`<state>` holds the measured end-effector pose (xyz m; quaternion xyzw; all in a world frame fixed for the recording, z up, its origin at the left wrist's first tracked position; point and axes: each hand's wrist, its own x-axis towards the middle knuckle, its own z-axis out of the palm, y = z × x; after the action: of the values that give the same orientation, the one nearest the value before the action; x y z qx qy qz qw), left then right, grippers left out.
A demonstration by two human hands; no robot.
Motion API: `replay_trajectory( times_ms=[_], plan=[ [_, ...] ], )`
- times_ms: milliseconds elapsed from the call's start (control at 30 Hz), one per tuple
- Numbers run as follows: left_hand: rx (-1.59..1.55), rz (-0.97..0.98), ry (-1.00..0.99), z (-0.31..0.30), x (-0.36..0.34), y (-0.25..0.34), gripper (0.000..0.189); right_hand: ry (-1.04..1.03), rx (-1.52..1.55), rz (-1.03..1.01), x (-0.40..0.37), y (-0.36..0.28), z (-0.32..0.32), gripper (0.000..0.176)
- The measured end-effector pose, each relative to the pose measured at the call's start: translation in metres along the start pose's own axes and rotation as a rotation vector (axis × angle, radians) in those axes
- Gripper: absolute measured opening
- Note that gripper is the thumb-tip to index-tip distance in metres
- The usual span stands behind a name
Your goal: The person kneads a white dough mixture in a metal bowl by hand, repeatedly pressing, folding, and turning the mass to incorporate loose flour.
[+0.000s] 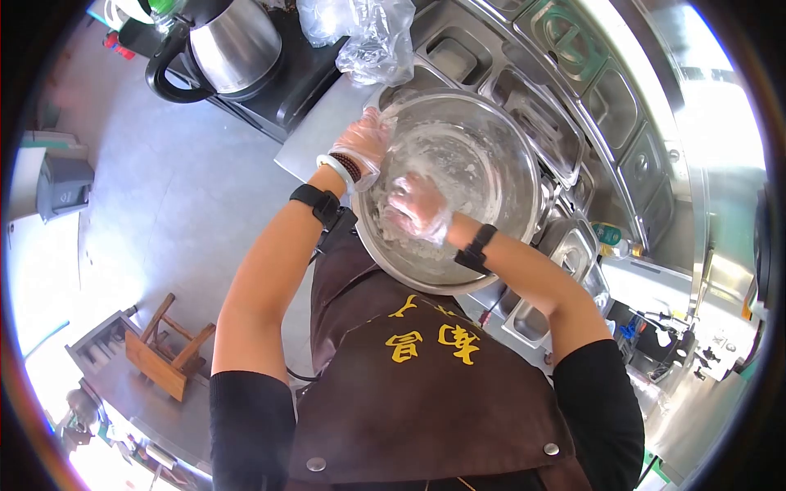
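A large stainless steel mixing bowl (524, 176) sits in front of my apron, with white flour (458, 155) smeared over its bottom and wall. My left hand (366, 143), in a clear plastic glove, is closed on the bowl's left rim. Inside the bowl, my gloved right hand (417, 209) is curled into a fist, slightly smeared by motion. It presses into pale, crumbly dough (401, 241) at the lower left of the bowl. The fingertips of the right hand are hidden in the mix.
Metal food pans with lids (536, 123) line the counter right of and behind the bowl. A steel kettle (233, 49) stands on a black surface at upper left, beside clear plastic bags (372, 37). A wooden stool (168, 352) is at lower left, a grey bin (65, 188) farther left.
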<state>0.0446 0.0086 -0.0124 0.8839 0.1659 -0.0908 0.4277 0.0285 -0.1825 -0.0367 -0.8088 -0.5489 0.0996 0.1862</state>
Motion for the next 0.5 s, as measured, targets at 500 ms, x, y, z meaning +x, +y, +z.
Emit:
replay_trajectory(
  times_ms=[500],
  plan=[
    [0.056, 0.001, -0.03, -0.005, -0.008, 0.015, 0.037, 0.17, 0.247, -0.102, -0.049, 0.005, -0.033, 0.026]
  ],
)
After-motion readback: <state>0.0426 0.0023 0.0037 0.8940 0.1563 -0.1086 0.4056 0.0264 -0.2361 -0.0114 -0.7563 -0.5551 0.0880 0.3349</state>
